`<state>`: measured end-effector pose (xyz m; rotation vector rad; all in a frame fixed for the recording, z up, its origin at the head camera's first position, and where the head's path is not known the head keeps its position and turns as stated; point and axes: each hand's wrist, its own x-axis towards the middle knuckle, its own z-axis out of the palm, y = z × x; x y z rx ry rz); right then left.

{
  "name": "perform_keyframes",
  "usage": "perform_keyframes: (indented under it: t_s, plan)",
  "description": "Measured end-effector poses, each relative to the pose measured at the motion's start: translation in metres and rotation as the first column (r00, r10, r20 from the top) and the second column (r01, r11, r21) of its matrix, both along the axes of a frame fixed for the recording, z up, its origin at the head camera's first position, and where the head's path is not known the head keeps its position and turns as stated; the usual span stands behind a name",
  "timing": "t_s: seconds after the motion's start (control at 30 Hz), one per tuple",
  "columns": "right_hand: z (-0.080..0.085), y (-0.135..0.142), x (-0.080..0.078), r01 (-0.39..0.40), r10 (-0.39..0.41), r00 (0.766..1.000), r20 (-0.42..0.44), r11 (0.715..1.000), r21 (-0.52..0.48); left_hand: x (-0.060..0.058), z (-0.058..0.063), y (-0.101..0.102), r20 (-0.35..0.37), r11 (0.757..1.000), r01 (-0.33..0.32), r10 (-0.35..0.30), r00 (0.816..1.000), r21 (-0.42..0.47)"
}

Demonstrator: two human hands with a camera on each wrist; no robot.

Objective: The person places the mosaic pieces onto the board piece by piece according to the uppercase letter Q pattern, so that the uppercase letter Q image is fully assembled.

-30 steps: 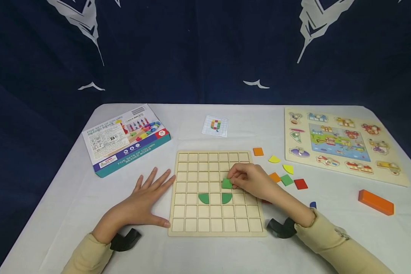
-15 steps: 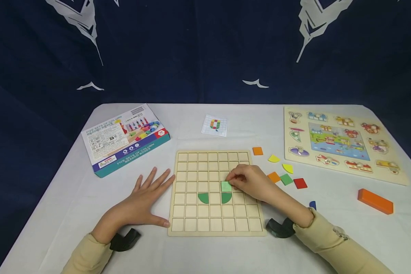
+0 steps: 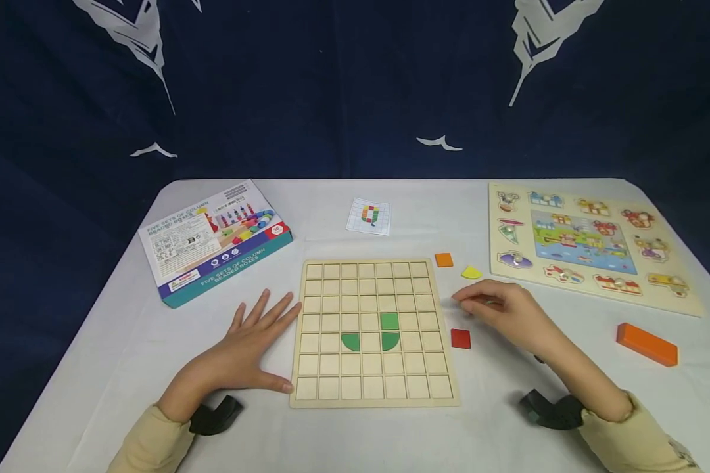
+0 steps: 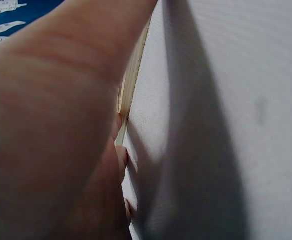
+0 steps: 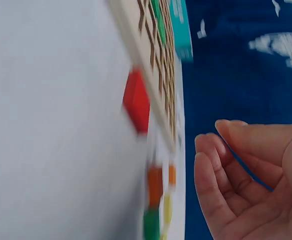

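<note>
On the left, a "Five Sets of Column Beaded Boxes" carton [image 3: 215,240] lies angled on the table. The left hand [image 3: 239,358], fingers spread and gripping nothing, touches the left edge of the wooden grid board [image 3: 328,364]. In its cells sit a green quarter circle [image 3: 351,342] and, farther right, a green square [image 3: 390,321] on the far side of another green quarter circle [image 3: 390,341]. Just right of the board lies a red square [image 3: 460,339]. Next comes the right hand [image 3: 505,312], fingers loosely bent, apparently holding nothing. At right are a picture puzzle board [image 3: 582,242] and, nearer, an orange block [image 3: 647,344].
</note>
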<state>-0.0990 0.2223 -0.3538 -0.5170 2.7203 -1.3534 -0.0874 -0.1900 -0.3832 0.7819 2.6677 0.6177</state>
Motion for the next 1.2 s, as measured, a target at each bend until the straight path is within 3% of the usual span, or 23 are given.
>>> perform_keyframes:
  t_s: [0.17, 0.3, 0.6, 0.83, 1.2]
  plan:
    - [-0.006, 0.035, 0.008, 0.187, -0.188, 0.982, 0.001, 0.977, 0.099, 0.0, -0.001, -0.001, -0.002, 1.0, -0.001, 0.001, 1.0, -0.01]
    - [-0.013, 0.046, 0.01, 0.256, -0.26, 0.966, 0.003, 0.955, 0.15, 0.0, -0.002, -0.001, -0.007, 1.0, 0.0, 0.0, 1.0, 0.0]
    - [-0.019, 0.039, 0.004, 0.252, -0.233, 0.967, -0.101, 0.93, 0.267, 0.0, -0.002, -0.002, -0.005, 1.0, 0.004, -0.004, 1.0, -0.001]
    - [-0.02, 0.033, 0.004, 0.249, -0.227, 0.968, -0.104, 0.913, 0.323, -0.002, -0.001, -0.001, -0.004, 1.0, 0.002, -0.002, 1.0, -0.016]
    - [-0.021, 0.033, 0.003, 0.223, -0.21, 0.975, -0.075, 0.917, 0.331, -0.002, -0.003, -0.001, 0.008, 1.0, -0.001, 0.001, 1.0, -0.017]
